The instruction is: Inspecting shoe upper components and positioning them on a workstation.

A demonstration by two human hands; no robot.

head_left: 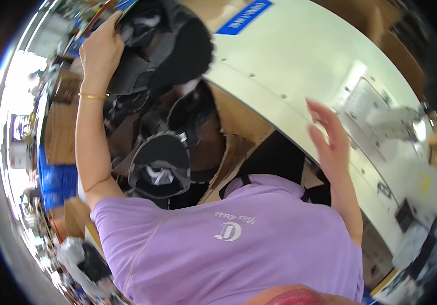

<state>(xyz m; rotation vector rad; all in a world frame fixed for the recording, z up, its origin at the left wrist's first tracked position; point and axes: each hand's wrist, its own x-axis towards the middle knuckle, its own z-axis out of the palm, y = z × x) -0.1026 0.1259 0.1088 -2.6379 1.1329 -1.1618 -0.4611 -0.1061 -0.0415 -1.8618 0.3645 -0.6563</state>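
At the upper left, my left hand (101,51) is closed on the edge of a large black cap (185,48), with its fingertips partly hidden. Below it, more black caps lie piled in an open cardboard box (238,109). One cap (160,160) there has its hollow side facing up and pale material inside. Over the near edge of a white worktable (284,66), my right hand (330,137) is raised with curved fingers apart. Motion blurs it slightly, and nothing shows in it.
On the table's right part stands a white machine (396,124) beside a metal plate (360,109). A blue label (244,18) is stuck to the tabletop. Blue crates (55,178), a brown carton (62,129) and a pale plastic bag (73,256) are at the left.
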